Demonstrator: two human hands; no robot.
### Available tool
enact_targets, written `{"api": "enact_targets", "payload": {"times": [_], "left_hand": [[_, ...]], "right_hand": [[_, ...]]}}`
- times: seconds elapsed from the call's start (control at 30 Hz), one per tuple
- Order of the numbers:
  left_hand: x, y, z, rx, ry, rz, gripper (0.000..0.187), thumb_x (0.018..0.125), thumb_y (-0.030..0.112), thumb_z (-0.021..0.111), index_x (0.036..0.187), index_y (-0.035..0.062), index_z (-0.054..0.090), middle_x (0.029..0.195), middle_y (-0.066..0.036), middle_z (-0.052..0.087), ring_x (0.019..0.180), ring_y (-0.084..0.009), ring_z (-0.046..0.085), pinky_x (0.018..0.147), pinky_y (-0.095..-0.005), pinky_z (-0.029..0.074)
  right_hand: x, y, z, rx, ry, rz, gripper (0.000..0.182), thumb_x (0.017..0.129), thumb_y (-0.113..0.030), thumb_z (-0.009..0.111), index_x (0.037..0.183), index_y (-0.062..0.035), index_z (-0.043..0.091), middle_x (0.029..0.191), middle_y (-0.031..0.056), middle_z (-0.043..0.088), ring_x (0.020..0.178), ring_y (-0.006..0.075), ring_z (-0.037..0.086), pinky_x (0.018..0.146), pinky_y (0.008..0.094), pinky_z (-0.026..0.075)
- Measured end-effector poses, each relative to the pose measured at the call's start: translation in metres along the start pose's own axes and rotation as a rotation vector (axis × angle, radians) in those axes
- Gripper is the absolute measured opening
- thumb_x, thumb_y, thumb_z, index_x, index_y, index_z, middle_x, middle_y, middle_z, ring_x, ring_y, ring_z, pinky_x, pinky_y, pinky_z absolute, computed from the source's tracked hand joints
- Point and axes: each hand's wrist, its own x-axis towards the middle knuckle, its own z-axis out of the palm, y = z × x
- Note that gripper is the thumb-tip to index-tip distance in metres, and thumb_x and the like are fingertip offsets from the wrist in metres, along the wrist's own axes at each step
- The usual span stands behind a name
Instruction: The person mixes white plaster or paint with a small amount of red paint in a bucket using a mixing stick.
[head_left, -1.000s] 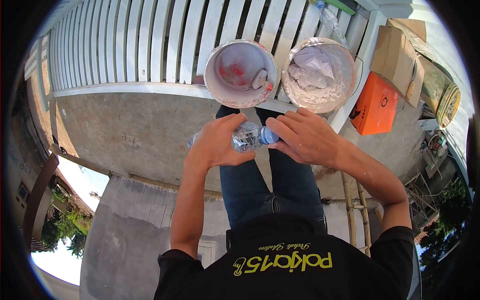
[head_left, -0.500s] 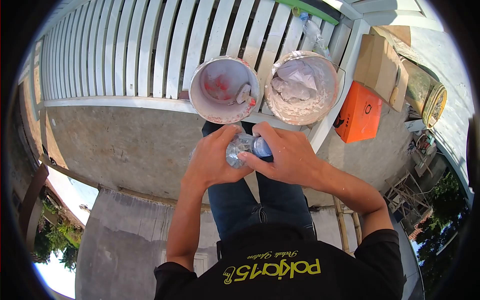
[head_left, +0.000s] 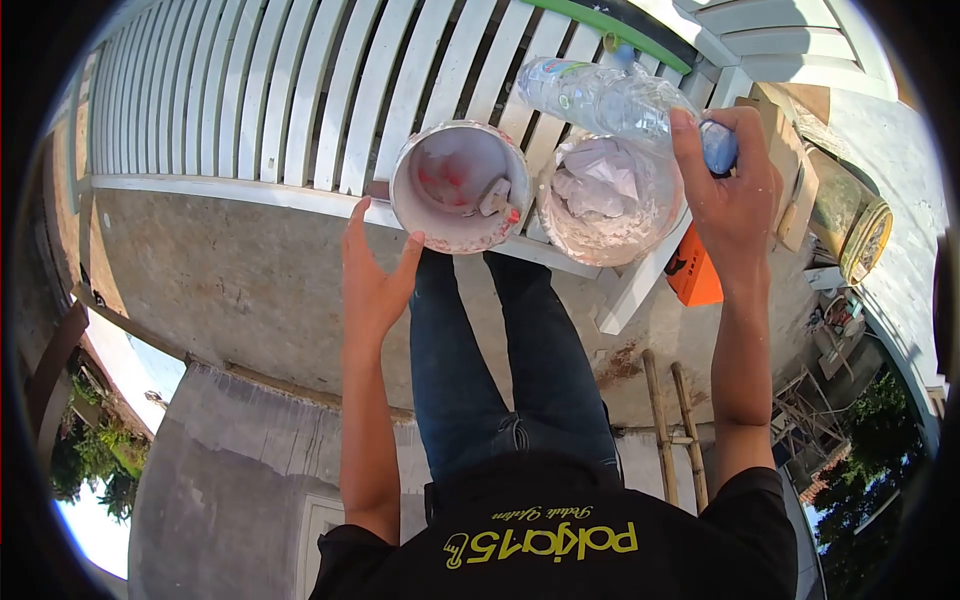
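Note:
My right hand (head_left: pixel 735 185) grips a clear plastic bottle (head_left: pixel 610 100) by its blue-capped neck end. The bottle lies nearly level across the view, over the slats and the back rim of the right bucket. That paint-crusted bucket (head_left: pixel 610 240) holds crumpled whitish plastic or paper (head_left: pixel 597 180). Beside the left bucket (head_left: pixel 458 240), my left hand (head_left: pixel 378 275) is empty, thumb and fingers apart, fingertips close to its rim. Red stains and a whitish tool with a red-smeared end (head_left: pixel 495 198) show inside the left bucket.
Both buckets stand on a white slatted bench (head_left: pixel 250 110). At the right are an orange box (head_left: pixel 695 270), a cardboard box (head_left: pixel 790 215) and a dirty, tipped container (head_left: pixel 865 230). Bamboo poles (head_left: pixel 665 430) lie behind me on the right.
The bottle, held between both hands at my lap before, has swung up and right in my right hand. My left hand has let go of it and moved left, beside the left bucket.

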Motion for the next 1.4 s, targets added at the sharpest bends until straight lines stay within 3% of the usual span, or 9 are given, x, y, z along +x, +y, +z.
{"api": "enact_targets", "payload": {"times": [0.13,0.43,0.8,0.9,1.03,1.13,1.2,1.27,1.4], "left_hand": [[0.004,-0.030,0.024,-0.253,-0.159,-0.323,0.084,0.091,0.034,0.070,0.153,0.0046,0.021,0.148,-0.027,0.037,0.125,-0.0351,0.052,0.102,-0.0483,0.044],[0.016,-0.055,0.073,-0.704,-0.209,-0.376,0.074,0.095,0.014,0.058,0.153,0.0079,0.012,0.135,-0.020,0.048,0.114,-0.0274,0.060,0.085,-0.0393,0.058],[0.000,-0.055,0.076,-0.797,-0.120,-0.336,0.069,0.088,0.001,0.048,0.150,0.0057,0.017,0.133,-0.020,0.047,0.113,-0.0288,0.061,0.090,-0.0402,0.059],[-0.015,-0.053,0.068,-0.836,-0.078,-0.333,0.068,0.088,0.001,0.047,0.149,0.0038,0.018,0.132,-0.021,0.048,0.109,-0.0288,0.063,0.088,-0.0401,0.060],[-0.054,-0.044,0.043,-0.875,0.022,-0.248,0.066,0.088,0.001,0.045,0.149,0.0018,0.017,0.129,-0.022,0.050,0.100,-0.0296,0.067,0.079,-0.0376,0.062],[-0.092,-0.038,0.022,-0.805,0.096,-0.197,0.065,0.089,0.003,0.044,0.149,0.0015,0.018,0.128,-0.022,0.052,0.090,-0.0288,0.069,0.071,-0.0359,0.063],[-0.120,-0.020,0.004,-0.793,0.128,-0.196,0.063,0.090,0.002,0.043,0.148,0.0003,0.018,0.123,-0.022,0.053,0.085,-0.0275,0.069,0.063,-0.0348,0.062],[-0.150,-0.009,-0.010,-0.774,0.169,-0.204,0.062,0.090,0.002,0.043,0.147,-0.0002,0.019,0.116,-0.021,0.057,0.077,-0.0247,0.069,0.056,-0.0331,0.060],[-0.208,-0.004,-0.030,-0.753,0.307,-0.254,0.068,0.090,0.008,0.046,0.152,0.0033,0.018,0.093,-0.016,0.065,0.060,-0.0182,0.065,0.051,-0.0304,0.053]], "right_hand": [[0.028,0.051,0.062,-0.163,-0.111,-0.011,0.036,0.093,-0.041,0.065,0.095,-0.0069,0.054,0.061,0.0103,0.061,0.056,0.0268,0.061,0.054,0.0374,0.048],[0.035,0.093,0.115,-0.253,-0.190,0.069,0.042,0.089,-0.048,0.062,0.101,-0.0078,0.057,0.071,0.0134,0.067,0.068,0.0342,0.068,0.061,0.0452,0.051],[0.033,0.093,0.111,-0.350,-0.318,0.006,0.041,0.089,-0.047,0.063,0.101,-0.0086,0.055,0.073,0.0140,0.068,0.069,0.0360,0.068,0.061,0.0491,0.052],[0.035,0.090,0.105,-0.401,-0.420,0.009,0.048,0.087,-0.047,0.066,0.113,-0.0083,0.056,0.085,0.0173,0.067,0.079,0.0358,0.069,0.064,0.0495,0.053],[0.022,0.062,0.075,-0.421,-0.275,-0.095,0.067,0.084,-0.043,0.072,0.136,-0.0071,0.049,0.107,0.0199,0.057,0.093,0.0315,0.064,0.071,0.0461,0.053],[-0.012,-0.001,0.042,-0.021,-0.237,-0.258,0.054,0.086,-0.037,0.071,0.127,-0.0052,0.057,0.101,0.0157,0.060,0.090,0.0303,0.062,0.076,0.0426,0.052],[-0.049,-0.054,0.016,0.105,-0.540,-0.265,0.040,0.086,-0.030,0.072,0.117,-0.0043,0.063,0.099,0.0115,0.061,0.092,0.0298,0.061,0.081,0.0406,0.049],[-0.091,-0.088,0.009,0.187,-0.621,-0.484,0.031,0.084,-0.027,0.073,0.105,-0.0050,0.067,0.093,0.0086,0.062,0.093,0.0281,0.059,0.083,0.0401,0.046],[-0.153,-0.131,0.021,-0.012,-0.676,-0.742,0.026,0.080,-0.025,0.073,0.100,-0.0084,0.070,0.092,0.0080,0.064,0.094,0.0267,0.056,0.083,0.0414,0.042]]}}
